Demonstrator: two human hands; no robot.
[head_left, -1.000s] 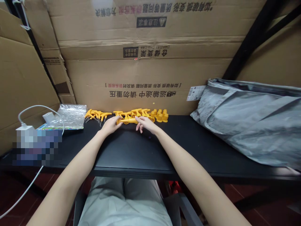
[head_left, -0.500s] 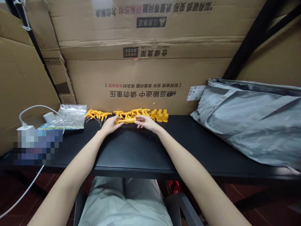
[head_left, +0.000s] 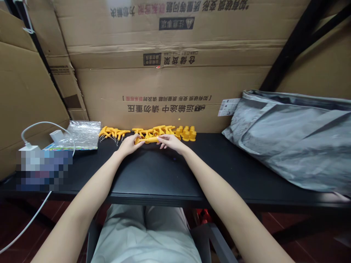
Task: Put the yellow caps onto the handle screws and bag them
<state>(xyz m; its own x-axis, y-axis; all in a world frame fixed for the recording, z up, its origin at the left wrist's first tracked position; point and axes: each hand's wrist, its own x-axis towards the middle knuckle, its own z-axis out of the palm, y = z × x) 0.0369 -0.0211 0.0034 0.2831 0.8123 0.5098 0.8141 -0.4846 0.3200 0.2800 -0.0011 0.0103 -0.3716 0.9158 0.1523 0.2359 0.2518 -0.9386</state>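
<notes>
Just in front of a row of yellow pieces, my two hands hold a yellow plastic corkscrew part level between them. My left hand is closed on its left end, thumb along the near side. Fingertips of my right hand pinch the right end; some of its other fingers hang loosely below. No metal spiral shows on the held part, and the fingers cover both ends. Behind it lie several yellow T-shaped corkscrew pieces. Left of my left hand is a group of yellow-handled corkscrews with bare metal spirals.
Several yellow hollow caps stand right of my right hand. At the left are a clear plastic packet, a white charger with its cable, and a blurred-out item. A grey bag fills the right side. Cardboard walls the back.
Fingers of my right hand have shifted slightly at the part's right end. Both hands otherwise keep their place, and the view has tilted a little.
</notes>
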